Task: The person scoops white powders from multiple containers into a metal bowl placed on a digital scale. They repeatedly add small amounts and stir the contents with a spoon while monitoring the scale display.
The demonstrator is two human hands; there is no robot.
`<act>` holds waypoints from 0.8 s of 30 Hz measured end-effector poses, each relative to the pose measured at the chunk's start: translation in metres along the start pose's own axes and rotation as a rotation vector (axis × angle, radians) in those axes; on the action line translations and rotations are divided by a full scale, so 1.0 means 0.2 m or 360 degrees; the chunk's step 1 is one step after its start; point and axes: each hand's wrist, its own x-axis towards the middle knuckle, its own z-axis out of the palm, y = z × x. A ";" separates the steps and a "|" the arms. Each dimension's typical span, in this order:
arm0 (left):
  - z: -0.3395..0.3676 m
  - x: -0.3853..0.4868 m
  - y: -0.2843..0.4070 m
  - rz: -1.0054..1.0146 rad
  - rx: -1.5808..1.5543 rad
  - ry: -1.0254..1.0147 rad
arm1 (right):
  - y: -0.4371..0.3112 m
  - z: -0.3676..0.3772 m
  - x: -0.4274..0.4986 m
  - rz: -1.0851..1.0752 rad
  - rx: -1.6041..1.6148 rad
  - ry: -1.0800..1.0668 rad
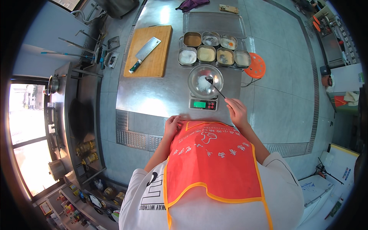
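Observation:
My right hand (237, 111) grips the thin handle of a dark spoon (218, 90), whose head is inside a clear bowl (191, 86). White powder (203, 83) lies in the bowl beside the spoon's head. Under the bowl is a digital kitchen scale (203, 104) with a lit green display. At the table's near edge, by the red apron (214, 169), rests my left hand (172, 124), its fingers partly curled; whether it holds anything cannot be told. Several square metal containers (206, 54) of powders and granules stand just beyond the bowl, one with a small orange item in it.
On the steel table (143, 96), a wooden cutting board (149, 64) bears a cleaver (148, 49) at the left. Behind the containers lies a clear lid (214, 24), with a phone (228, 9) and purple cloth (193, 4) farther back. An orange stool (256, 66) stands beside the table's right edge.

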 end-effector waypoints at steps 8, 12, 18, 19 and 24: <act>0.01 0.01 -0.02 0.0006 -0.0021 0.0000 | 0.01 0.00 -0.02 0.0050 -0.0005 0.0009; 0.00 0.02 -0.02 0.0012 -0.0012 0.0006 | 0.01 0.00 -0.02 0.0079 0.0003 0.0017; 0.00 0.03 -0.04 0.0006 -0.0005 0.0002 | 0.01 0.00 -0.03 0.0090 0.0000 0.0028; 0.00 0.03 -0.04 0.0006 0.0000 0.0002 | 0.01 0.00 -0.03 0.0103 0.0004 0.0024; 0.02 0.02 -0.01 -0.0014 0.0000 -0.0003 | 0.02 0.01 -0.04 0.0129 0.0038 0.0058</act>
